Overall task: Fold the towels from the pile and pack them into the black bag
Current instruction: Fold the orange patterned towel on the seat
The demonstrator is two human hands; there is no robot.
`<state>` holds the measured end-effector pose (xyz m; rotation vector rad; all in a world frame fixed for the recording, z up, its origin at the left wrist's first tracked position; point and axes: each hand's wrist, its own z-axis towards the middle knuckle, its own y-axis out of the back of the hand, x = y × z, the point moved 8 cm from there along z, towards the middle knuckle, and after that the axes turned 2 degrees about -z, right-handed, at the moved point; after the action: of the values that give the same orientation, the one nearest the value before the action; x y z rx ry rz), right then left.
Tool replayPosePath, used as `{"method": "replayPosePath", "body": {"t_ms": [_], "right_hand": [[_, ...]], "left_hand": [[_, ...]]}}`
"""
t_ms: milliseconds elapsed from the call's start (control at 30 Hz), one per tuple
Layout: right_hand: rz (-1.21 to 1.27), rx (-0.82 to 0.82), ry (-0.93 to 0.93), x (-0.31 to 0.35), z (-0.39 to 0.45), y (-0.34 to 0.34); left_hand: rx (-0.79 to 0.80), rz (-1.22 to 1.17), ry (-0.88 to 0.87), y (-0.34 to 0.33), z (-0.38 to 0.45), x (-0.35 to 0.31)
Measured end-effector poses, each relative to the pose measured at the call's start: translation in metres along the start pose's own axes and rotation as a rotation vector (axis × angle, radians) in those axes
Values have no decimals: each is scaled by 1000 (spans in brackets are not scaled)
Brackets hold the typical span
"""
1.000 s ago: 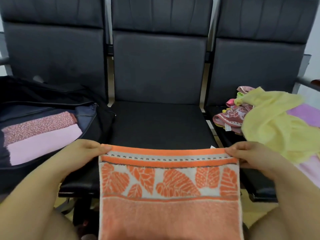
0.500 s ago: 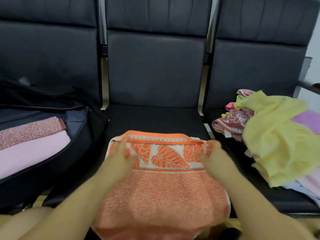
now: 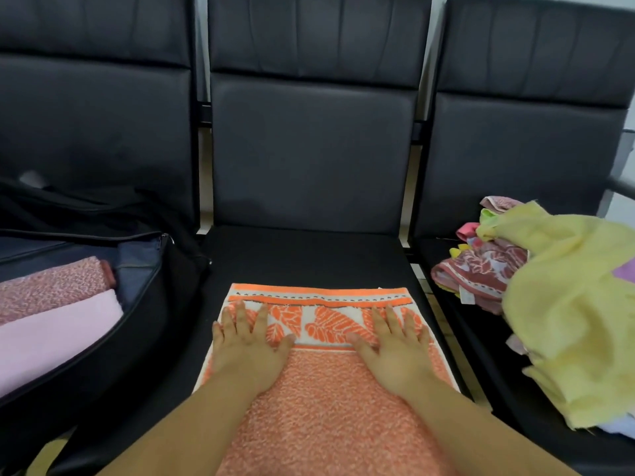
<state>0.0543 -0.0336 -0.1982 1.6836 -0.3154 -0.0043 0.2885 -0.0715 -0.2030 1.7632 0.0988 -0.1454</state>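
The orange towel (image 3: 323,383), held up by its top corners a second ago, now lies spread on the middle seat (image 3: 309,255) of the bench, hanging over its front edge. The left hand (image 3: 245,352) and right hand (image 3: 395,352) press flat on it, fingers (image 3: 240,314) straight and spread, no longer pinching. The black bag (image 3: 144,324) sits on the left seat, the towel pile (image 3: 556,304) on the right.

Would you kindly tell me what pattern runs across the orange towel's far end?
Orange leaves on white, beneath orange stripes, on the orange towel; head view.
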Motion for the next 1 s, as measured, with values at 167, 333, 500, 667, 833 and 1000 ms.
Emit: {"method": "replayPosePath", "body": {"t_ms": [167,333,500,667,833,1000], "right_hand": [[124,-93,77,-5,35,13],[26,-151,13,-5,74,17],[35,-259,-20,-7,113,25],[186,-556,7,-7,138,46],[200,-621,9,-4,143,54],[295,-330,-5,-8,148,42]], "left_hand": [[-49,5,30,6,35,-4],[-91,-33,-1,12,78,-13],[-166,-79,-13,20,120,-20],[-204,-108,-19,27,157,-28],[-617,-301,-99,59,152,-33],[-381,-222,-236,48,153,-42]]}}
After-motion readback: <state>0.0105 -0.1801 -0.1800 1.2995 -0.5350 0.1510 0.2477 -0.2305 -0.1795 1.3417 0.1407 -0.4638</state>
